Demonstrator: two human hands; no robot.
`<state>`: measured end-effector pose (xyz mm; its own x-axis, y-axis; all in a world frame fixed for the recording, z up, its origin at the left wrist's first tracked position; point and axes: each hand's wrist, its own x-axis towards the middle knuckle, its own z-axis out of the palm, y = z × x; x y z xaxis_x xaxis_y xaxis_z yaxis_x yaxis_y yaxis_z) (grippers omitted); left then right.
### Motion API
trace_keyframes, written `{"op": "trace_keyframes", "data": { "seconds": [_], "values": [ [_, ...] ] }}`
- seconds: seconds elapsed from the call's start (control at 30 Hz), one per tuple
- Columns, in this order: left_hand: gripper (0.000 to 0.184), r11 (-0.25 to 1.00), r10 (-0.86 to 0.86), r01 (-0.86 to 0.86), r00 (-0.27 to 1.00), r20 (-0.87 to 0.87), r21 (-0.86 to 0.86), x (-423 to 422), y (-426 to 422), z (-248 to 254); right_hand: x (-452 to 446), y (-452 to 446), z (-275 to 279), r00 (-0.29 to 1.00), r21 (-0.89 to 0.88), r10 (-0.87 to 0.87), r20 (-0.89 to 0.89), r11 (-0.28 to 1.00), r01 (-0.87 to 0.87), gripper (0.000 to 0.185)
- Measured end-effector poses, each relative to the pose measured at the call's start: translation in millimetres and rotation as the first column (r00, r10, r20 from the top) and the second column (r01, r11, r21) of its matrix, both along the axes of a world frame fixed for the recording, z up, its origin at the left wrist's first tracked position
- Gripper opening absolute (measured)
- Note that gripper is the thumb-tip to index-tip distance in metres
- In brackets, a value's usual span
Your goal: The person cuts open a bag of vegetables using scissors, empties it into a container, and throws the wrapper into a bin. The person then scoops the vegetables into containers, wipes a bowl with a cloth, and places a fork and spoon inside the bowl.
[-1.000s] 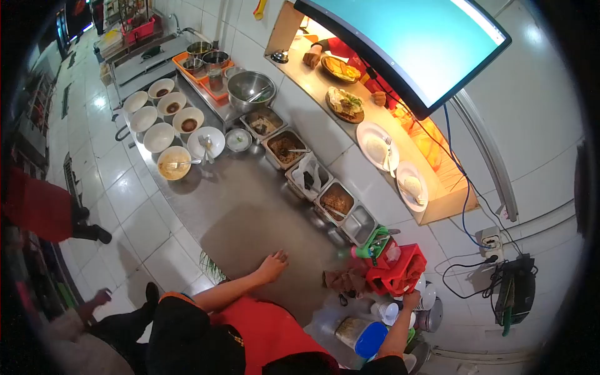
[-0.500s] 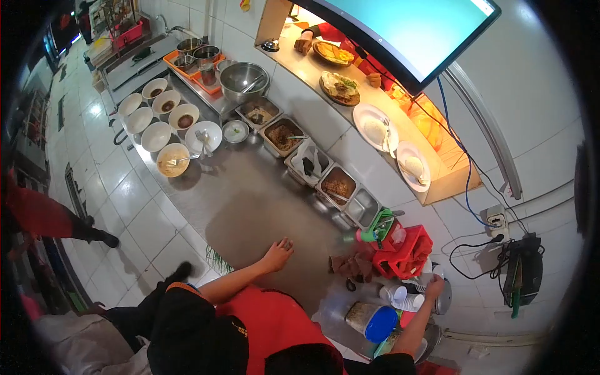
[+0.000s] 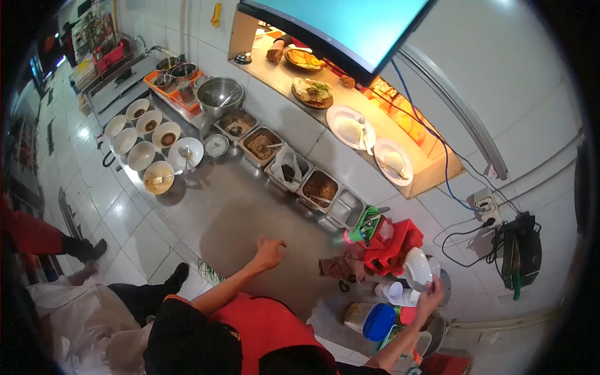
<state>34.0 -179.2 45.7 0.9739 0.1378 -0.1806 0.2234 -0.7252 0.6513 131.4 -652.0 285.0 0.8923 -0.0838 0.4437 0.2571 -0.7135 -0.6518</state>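
Note:
Over the bare middle of the steel counter (image 3: 237, 206), my left hand (image 3: 270, 253) hovers or rests with nothing in it, fingers apart and slightly bent. At the right end, my right hand (image 3: 431, 294) grips the near edge of a white plate (image 3: 416, 265), which is tilted upright beside a red basket (image 3: 394, 247). Just below the plate lie stacked white cups (image 3: 406, 296). A tub with a blue lid (image 3: 379, 322) stands left of my right forearm. A brown cloth (image 3: 344, 269) lies between my hands.
Steel food trays (image 3: 261, 145) line the wall, some with serving spoons. Several white bowls (image 3: 142, 155) and a mixing bowl (image 3: 220, 97) stand at the left. Plates of food (image 3: 350, 127) sit on the pass-through shelf under a monitor (image 3: 350, 31). Another person's leg (image 3: 81, 247) shows at left.
The white plate has come into view, raised in my right hand beside the red basket. My left hand's fingers have spread a little. The whole view has shifted slightly.

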Motion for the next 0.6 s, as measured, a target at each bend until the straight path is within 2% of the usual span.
{"op": "trace_keyframes", "data": {
  "seconds": [0.03,0.07,0.1,0.13,0.17,0.2,0.23,0.27,0.3,0.37,0.4,0.47,0.53,0.57,0.6],
  "values": [
    [0.041,0.940,-0.026,0.006,0.998,-0.055,-0.340,5,-3,-3,-13,22,0,0.999,-0.095,0.009,-0.037,0.995,-0.012,0.030],
    [0.046,0.770,-0.061,-0.018,0.993,-0.101,-0.638,10,-4,-3,-18,37,-16,0.999,-0.137,0.040,-0.023,0.990,-0.043,0.029],
    [0.046,0.774,-0.061,-0.021,0.992,-0.109,-0.632,10,-9,4,-23,50,-41,0.994,-0.059,0.102,-0.044,0.993,-0.104,0.027],
    [0.054,0.534,-0.131,-0.109,0.969,-0.209,-0.838,9,-16,15,-29,69,-60,0.983,-0.157,0.175,-0.048,0.971,-0.181,0.026],
    [0.062,0.243,-0.220,-0.214,0.938,-0.269,-0.946,10,-18,22,-39,97,-75,0.958,-0.061,0.270,-0.095,0.959,-0.277,0.021],
    [0.062,0.244,-0.210,-0.208,0.942,-0.261,-0.947,9,-20,21,-47,126,-90,0.922,0.036,0.367,-0.127,0.930,-0.365,0.018],
    [0.065,0.093,-0.342,-0.386,0.853,-0.393,-0.918,4,-25,16,-50,144,-119,0.867,-0.055,0.499,0.010,0.866,-0.497,0.017],
    [0.069,-0.034,-0.488,-0.562,0.731,-0.478,-0.826,3,-26,13,-61,171,-122,0.834,-0.083,0.548,-0.057,0.830,-0.551,0.023],
    [0.070,-0.107,-0.509,-0.565,0.738,-0.443,-0.818,-4,-22,35,-66,187,-145,0.790,-0.115,0.601,-0.124,0.782,-0.613,0.032],
    [0.064,-0.062,-0.336,-0.489,0.831,-0.443,-0.870,-15,-40,-92,-88,215,-181,0.725,-0.121,0.681,-0.100,0.715,-0.688,0.032],
    [0.059,-0.046,-0.298,-0.527,0.818,-0.492,-0.849,-27,-26,-89,-98,225,-193,0.703,-0.125,0.696,-0.148,0.692,-0.711,0.028],
    [0.050,0.116,-0.192,-0.486,0.845,-0.499,-0.866,-50,1,-26,-111,240,-213,0.680,-0.129,0.707,-0.196,0.669,-0.732,0.025],
    [0.046,0.270,-0.135,-0.402,0.884,-0.448,-0.875,-62,19,-22,-118,251,-226,0.668,-0.130,0.717,-0.196,0.657,-0.743,0.025],
    [0.043,0.402,0.032,-0.473,0.863,-0.504,-0.784,-61,22,-78,-116,256,-223,0.669,-0.127,0.718,-0.191,0.658,-0.742,0.025],
    [0.042,0.460,0.119,-0.511,0.846,-0.520,-0.726,-61,27,-91,-113,264,-218,0.690,-0.058,0.707,-0.158,0.691,-0.721,0.026]
  ]
}}
